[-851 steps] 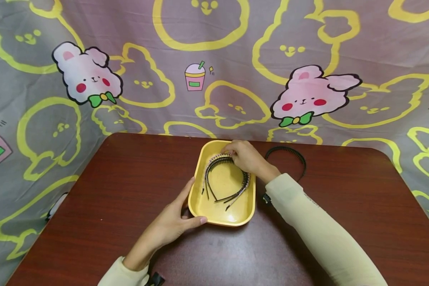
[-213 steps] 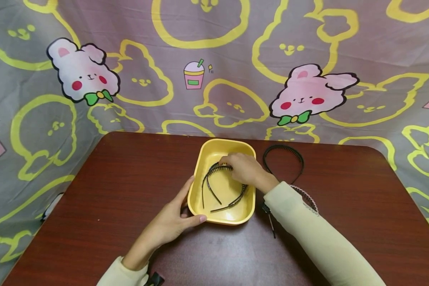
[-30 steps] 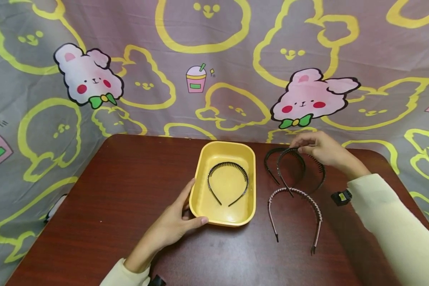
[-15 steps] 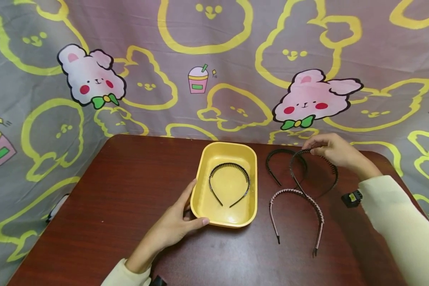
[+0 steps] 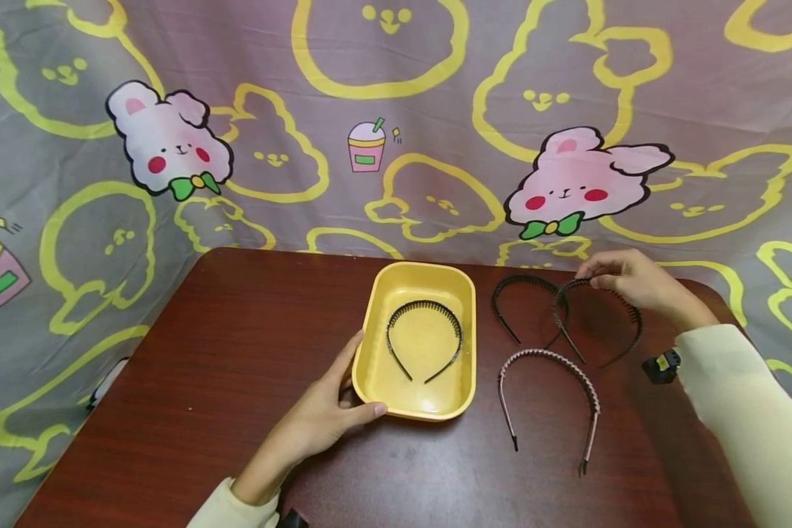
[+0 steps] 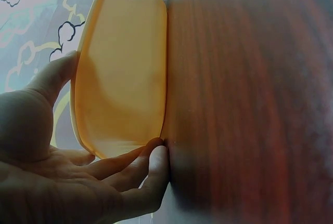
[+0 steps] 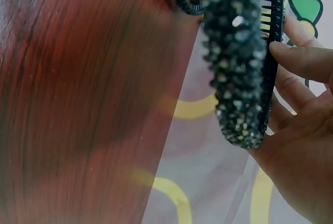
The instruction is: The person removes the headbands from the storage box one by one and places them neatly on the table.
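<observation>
My right hand [image 5: 636, 282] pinches the top of a black toothed headband [image 5: 559, 323] at the back right of the table. Up close in the right wrist view, this headband [image 7: 234, 73] is studded with glittering beads; thumb and fingers hold its comb-toothed band. My left hand [image 5: 317, 414] grips the near left corner of a yellow plastic tray [image 5: 384, 290], thumb on the rim and fingers against the side. One black toothed headband [image 5: 424, 303] lies inside the tray, its ends toward me.
Right of the tray lies another black toothed headband [image 5: 497, 297], partly overlapped by the held one. In front of it is a pink braided headband [image 5: 546, 353] with dark tips. A patterned cloth [image 5: 435, 103] hangs right behind the dark red table [image 5: 237, 330].
Pink and black headbands have left the tray, leaving one inside. The pink one now lies on the table. Over the last second my right hand has moved right with the beaded headband; my left stays.
</observation>
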A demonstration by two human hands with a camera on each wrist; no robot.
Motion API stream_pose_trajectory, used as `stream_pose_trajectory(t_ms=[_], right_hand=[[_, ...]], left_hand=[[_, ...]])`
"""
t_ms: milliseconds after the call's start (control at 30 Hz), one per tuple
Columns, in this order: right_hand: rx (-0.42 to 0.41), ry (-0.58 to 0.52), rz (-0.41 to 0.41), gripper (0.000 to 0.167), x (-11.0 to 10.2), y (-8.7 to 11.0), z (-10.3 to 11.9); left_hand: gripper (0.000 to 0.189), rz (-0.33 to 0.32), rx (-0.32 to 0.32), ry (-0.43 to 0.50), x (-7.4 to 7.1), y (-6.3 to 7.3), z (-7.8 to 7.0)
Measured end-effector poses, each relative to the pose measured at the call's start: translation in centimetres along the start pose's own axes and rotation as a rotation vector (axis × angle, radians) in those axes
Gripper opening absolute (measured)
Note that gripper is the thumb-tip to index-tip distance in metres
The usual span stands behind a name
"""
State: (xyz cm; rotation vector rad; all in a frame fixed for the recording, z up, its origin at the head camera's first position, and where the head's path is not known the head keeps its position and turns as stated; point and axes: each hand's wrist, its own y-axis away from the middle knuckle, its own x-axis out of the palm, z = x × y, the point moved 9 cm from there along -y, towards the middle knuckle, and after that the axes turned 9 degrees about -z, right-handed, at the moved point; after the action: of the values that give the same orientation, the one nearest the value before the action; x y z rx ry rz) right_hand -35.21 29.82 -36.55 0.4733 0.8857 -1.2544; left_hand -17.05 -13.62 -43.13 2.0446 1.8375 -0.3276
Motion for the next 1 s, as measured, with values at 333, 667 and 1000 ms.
stream_pose_trajectory(t_ms=[333, 667, 1000], right_hand=[[0.066, 0.066, 0.030, 0.018, -0.4, -0.1, -2.4], [0.095, 0.044, 0.027, 0.017, -0.3, 0.3, -3.9], [0.121, 0.009, 0.029, 0.022, 0.0, 0.5, -5.2]], left_hand=[[0.109, -0.003, -0.007, 0.003, 0.0, 0.0, 0.0], [0.109, -0.001, -0.003, -0.002, 0.0, -0.1, 0.1], [0.109, 0.023, 0.010, -0.007, 0.2, -0.2, 0.1]])
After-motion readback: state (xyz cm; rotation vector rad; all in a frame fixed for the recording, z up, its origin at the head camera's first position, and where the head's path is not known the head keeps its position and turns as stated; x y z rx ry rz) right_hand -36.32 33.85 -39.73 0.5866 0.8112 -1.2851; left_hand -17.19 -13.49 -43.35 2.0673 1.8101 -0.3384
